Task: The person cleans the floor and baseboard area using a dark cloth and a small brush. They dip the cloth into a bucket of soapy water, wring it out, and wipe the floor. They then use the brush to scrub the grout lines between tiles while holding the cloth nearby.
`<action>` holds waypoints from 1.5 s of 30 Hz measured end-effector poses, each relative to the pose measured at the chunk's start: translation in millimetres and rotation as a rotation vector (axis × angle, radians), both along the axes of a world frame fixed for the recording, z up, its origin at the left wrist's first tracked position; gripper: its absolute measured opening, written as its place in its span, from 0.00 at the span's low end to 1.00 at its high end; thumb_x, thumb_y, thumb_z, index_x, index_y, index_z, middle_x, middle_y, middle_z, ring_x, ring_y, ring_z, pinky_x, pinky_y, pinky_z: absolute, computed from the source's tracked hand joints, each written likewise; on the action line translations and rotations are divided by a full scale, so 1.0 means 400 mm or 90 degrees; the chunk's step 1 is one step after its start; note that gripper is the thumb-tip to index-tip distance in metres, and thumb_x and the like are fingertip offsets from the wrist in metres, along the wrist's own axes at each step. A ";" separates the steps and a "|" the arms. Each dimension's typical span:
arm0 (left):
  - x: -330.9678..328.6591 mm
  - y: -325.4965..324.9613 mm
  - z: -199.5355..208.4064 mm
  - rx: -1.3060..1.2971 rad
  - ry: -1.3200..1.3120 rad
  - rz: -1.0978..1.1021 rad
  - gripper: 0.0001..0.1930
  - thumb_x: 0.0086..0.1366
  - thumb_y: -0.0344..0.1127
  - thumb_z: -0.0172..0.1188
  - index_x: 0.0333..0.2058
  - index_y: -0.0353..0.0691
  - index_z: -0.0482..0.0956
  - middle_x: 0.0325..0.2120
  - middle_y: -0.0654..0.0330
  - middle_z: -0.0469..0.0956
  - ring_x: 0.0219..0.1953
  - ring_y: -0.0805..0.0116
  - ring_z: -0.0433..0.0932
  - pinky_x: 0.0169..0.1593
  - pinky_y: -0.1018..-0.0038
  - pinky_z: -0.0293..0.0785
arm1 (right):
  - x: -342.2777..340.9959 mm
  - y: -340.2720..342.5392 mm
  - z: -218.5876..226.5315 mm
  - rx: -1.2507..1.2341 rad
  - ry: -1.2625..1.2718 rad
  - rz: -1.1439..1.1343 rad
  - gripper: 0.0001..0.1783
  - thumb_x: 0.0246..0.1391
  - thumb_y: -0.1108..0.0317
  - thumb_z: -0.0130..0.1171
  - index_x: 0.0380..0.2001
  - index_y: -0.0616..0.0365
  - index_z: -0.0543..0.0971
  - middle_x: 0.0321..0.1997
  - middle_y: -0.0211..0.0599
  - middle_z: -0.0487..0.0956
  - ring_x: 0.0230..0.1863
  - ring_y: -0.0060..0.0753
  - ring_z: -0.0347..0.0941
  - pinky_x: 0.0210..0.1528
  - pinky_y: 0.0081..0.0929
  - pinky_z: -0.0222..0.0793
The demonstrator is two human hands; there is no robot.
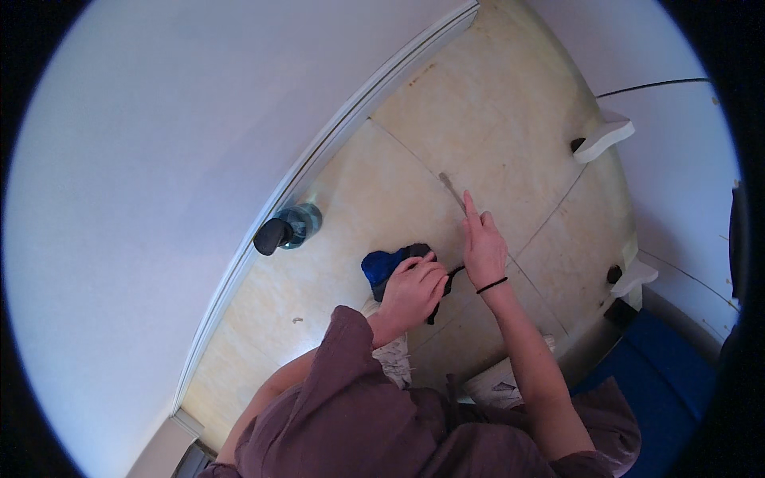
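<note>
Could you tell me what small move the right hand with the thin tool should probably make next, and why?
Probably a short stroke of the thin metal tool further along the grout line. The right hand holds it with the forefinger laid along it, its tip resting on that seam between the floor tiles. The left hand presses a blue cloth on the tile beside it.

head view | looks steeply down | close over tiled floor (414, 119)
</note>
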State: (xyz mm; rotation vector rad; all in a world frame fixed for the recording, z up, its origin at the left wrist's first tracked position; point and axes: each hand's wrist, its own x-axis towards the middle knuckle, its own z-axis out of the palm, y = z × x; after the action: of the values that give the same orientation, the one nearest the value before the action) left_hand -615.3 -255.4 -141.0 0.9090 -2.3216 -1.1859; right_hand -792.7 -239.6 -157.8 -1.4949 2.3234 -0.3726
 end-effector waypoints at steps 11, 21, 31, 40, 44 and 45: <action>0.028 0.024 -0.070 -0.121 -0.102 -0.084 0.17 0.60 0.33 0.61 0.48 0.36 0.77 0.52 0.55 0.74 0.62 0.54 0.66 0.66 0.59 0.58 | -0.010 -0.111 -0.074 -0.021 0.130 0.088 0.40 0.47 0.76 0.53 0.63 0.28 0.68 0.30 0.38 0.71 0.29 0.42 0.74 0.28 0.38 0.73; 0.033 0.020 -0.086 -0.084 -0.080 -0.040 0.18 0.57 0.34 0.64 0.46 0.36 0.77 0.51 0.49 0.71 0.61 0.51 0.67 0.63 0.59 0.63 | -0.019 -0.076 -0.089 -0.055 0.172 0.091 0.39 0.42 0.77 0.56 0.59 0.29 0.73 0.26 0.34 0.69 0.24 0.38 0.72 0.25 0.35 0.70; 0.029 0.013 -0.075 -0.100 -0.088 -0.049 0.18 0.57 0.34 0.64 0.46 0.36 0.78 0.47 0.51 0.72 0.61 0.52 0.66 0.64 0.58 0.62 | -0.023 -0.023 -0.071 -0.020 0.178 0.089 0.36 0.46 0.74 0.56 0.60 0.31 0.71 0.30 0.37 0.72 0.28 0.38 0.74 0.27 0.34 0.73; 0.034 0.020 -0.096 -0.089 -0.085 -0.040 0.19 0.57 0.35 0.65 0.48 0.38 0.78 0.50 0.50 0.71 0.63 0.49 0.64 0.64 0.54 0.60 | 0.036 -0.208 -0.111 -0.057 0.162 0.122 0.35 0.48 0.75 0.54 0.60 0.30 0.72 0.30 0.37 0.72 0.29 0.39 0.75 0.28 0.36 0.74; 0.046 0.001 -0.034 -0.111 -0.207 0.036 0.24 0.56 0.39 0.67 0.53 0.46 0.75 0.54 0.50 0.67 0.66 0.46 0.58 0.63 0.49 0.59 | -0.019 -0.050 -0.085 -0.042 0.141 0.096 0.37 0.45 0.77 0.55 0.59 0.30 0.73 0.28 0.37 0.71 0.28 0.40 0.74 0.28 0.36 0.72; 0.051 -0.007 -0.025 -0.107 -0.224 0.063 0.25 0.56 0.39 0.67 0.54 0.48 0.75 0.55 0.51 0.66 0.67 0.45 0.56 0.62 0.48 0.59 | -0.033 -0.019 -0.069 -0.022 0.145 0.089 0.37 0.44 0.78 0.55 0.59 0.30 0.73 0.28 0.36 0.71 0.27 0.40 0.73 0.27 0.36 0.72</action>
State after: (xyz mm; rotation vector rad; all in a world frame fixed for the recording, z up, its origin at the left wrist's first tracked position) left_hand -594.8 -258.3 -151.0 1.2357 -2.5630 -0.8291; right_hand -806.1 -247.0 -185.5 -1.7879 2.3736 -0.2165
